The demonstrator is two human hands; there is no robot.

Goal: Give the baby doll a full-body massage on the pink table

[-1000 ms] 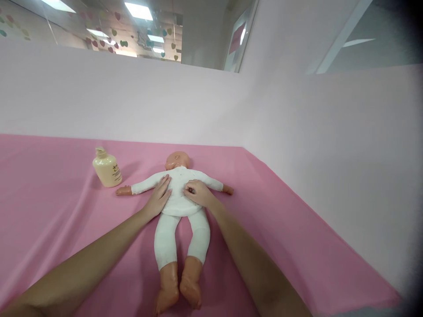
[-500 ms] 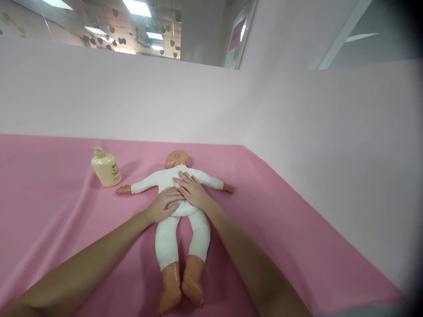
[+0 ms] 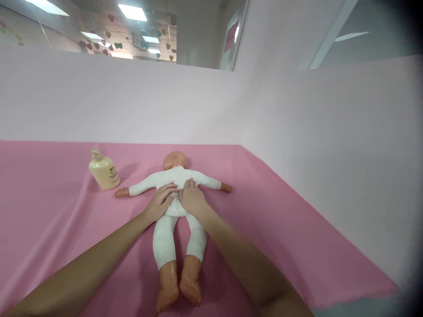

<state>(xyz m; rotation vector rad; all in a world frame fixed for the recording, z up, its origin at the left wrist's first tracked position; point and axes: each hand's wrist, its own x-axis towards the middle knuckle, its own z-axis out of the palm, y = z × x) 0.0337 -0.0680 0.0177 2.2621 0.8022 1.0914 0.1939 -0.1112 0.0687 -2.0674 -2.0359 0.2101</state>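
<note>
A baby doll with a white cloth body lies face down or with its head turned aside, arms spread wide and feet toward me. My left hand rests flat on the left side of its torso, fingers stretched out. On the right side of the torso lies my right hand, palm down, its fingers pointing toward the doll's head. Both hands touch the cloth and grip nothing. The palms are hidden from view.
A cream pump bottle stands left of the doll's outstretched arm. Pink cloth covers the surface under everything. White walls rise behind and on the right, with a window above the back one.
My hands have moved apart on the doll's torso. The right hand's fingers now point more straight toward the head, and the left hand has slid slightly left.
</note>
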